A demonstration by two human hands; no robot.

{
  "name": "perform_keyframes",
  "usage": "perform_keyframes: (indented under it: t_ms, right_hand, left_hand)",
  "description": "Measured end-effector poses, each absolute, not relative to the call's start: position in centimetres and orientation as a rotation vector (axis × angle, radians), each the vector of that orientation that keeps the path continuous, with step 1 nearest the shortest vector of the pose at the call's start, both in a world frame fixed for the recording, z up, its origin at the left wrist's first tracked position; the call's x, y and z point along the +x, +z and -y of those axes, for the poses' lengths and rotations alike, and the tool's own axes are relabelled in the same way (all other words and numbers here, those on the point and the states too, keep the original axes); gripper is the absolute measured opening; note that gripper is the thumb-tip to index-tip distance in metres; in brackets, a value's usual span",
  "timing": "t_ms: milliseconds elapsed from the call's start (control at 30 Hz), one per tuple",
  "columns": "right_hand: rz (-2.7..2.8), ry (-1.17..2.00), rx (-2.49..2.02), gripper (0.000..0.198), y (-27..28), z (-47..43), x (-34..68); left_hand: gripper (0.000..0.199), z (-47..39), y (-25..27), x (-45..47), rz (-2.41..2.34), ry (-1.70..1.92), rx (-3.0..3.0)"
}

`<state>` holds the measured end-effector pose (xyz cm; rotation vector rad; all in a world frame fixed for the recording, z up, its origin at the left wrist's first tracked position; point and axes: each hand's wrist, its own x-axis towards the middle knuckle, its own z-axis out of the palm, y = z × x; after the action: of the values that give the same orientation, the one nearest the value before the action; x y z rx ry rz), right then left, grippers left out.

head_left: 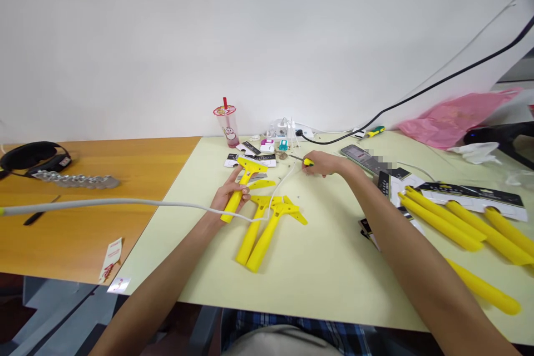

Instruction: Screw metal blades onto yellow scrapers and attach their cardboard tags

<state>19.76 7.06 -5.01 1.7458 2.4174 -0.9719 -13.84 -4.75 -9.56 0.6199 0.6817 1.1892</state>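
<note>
My left hand (225, 198) is closed around the handle of a yellow scraper (251, 166), its wide head tilted up and away from me. My right hand (324, 163) grips a screwdriver (308, 162) with a yellow and black handle. Its shaft points left, over small bits on the table near a round brownish object (282, 155). Two more yellow scrapers (262, 242) lie side by side in front, beside my left hand. A loose yellow piece (262, 184) rests just behind them.
A white cable (167, 203) crosses in front of my left wrist. Behind stand a cup with a straw (228, 128) and a power strip (283, 129). To the right lie a phone (359, 157), several yellow handle-shaped pieces (488, 239) and a pink bag (446, 119). Headgear (37, 158) sits far left.
</note>
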Motion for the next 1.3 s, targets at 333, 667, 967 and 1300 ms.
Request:
perform_keyframes:
  t_ms: [333,667,967,1300]
  right_hand:
    - [-2.314,-0.908,1.765,0.008,-1.6,-5.5,21.2]
    - [-2.793,-0.936,1.628,0.016,3.2,-1.2,18.1]
    - [-3.362,-0.613,1.26,0.013,-2.2,-0.4,9.9]
    - [-3.506,-0.808,1.283,0.028,-4.1,-1.0,9.3]
  left_hand:
    - [0.092,4.6,-9.3,-13.6,-0.682,1.18,0.578]
    - [0.092,5.4,-9.2,-12.7,-0.679,1.099,0.615]
    - [0.084,5.9,-9.1,-12.2,-0.674,1.005,0.746]
    - [0.09,6.0,-9.1,-12.1,-0.662,0.995,0.705]
